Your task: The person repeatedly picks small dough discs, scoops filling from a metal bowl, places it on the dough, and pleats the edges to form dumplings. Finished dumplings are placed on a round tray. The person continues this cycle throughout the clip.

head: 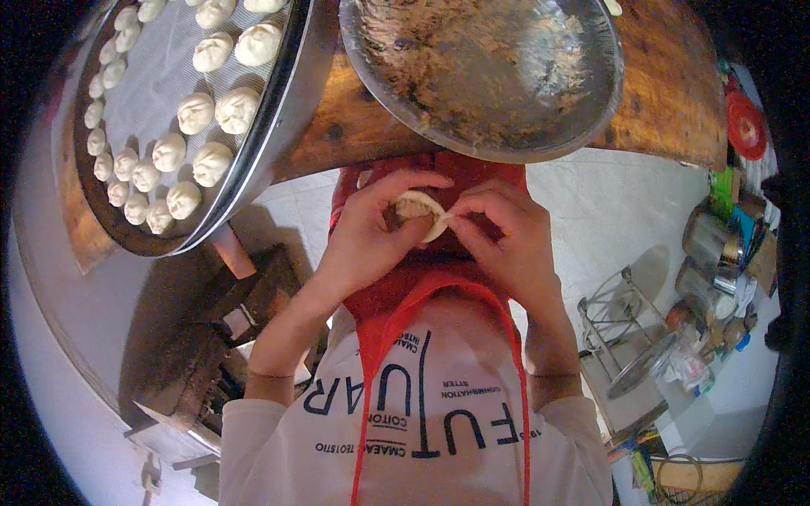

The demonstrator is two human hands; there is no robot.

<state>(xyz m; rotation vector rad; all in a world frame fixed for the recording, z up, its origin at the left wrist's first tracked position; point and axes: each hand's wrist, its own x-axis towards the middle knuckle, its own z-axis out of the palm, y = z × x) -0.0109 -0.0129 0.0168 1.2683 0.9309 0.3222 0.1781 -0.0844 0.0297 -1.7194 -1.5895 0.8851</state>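
A round dough wrapper with filling (420, 209) is held in front of my red apron, over my lap. My left hand (373, 231) cups it, with the thumb pressed down at the filling and the fingers curled around the far side. At the wrapper's right edge, my right hand (503, 221) pinches a bit of the dough between thumb and fingertips. Ahead of my hands stands a wide metal basin (506, 148) with brown filling (468, 69) smeared over its inside. To the left, a round metal steamer tray (183, 114) bears many pleated buns (238, 110) on a mesh liner.
The basin and steamer rest on a wooden table (335, 120), whose near edge is just beyond my hands. At the right are a metal-framed rack (617, 303), a red plastic bowl (747, 123) and cluttered kitchenware. A dark wooden piece of furniture (183, 360) stands low on the left.
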